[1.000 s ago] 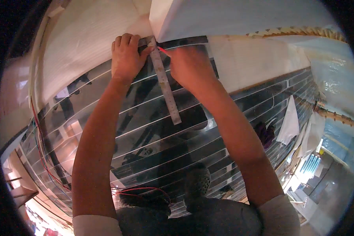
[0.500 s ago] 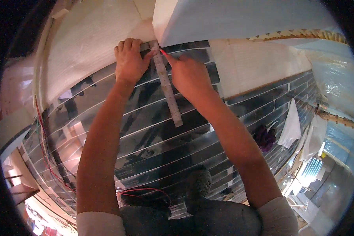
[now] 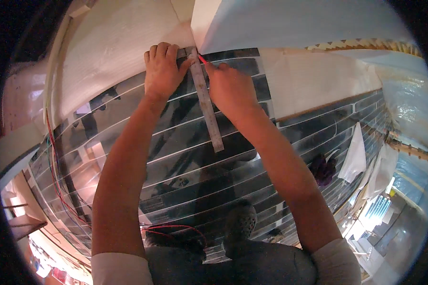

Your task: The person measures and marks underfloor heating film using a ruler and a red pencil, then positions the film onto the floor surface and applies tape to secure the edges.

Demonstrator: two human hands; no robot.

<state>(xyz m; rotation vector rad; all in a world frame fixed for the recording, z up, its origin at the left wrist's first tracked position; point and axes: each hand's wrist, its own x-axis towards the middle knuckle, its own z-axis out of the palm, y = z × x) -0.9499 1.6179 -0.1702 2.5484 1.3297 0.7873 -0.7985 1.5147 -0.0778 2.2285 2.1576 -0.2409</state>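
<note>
Right hand [image 3: 232, 89], red tool [image 3: 202, 59] in grip, ruler [image 3: 206, 105] just left

Pale short sleeves [image 3: 121, 268], bare fingers [image 3: 161, 50], dark grey trousers [image 3: 273, 261], dark speckled shoe [image 3: 241, 222]

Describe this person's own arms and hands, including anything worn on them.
The left hand and right hand are ungloved, with no ring or watch visible. Both forearms are bare, with no cables or clear markings. Short, plain, pale sleeves cover the upper arms.
</note>
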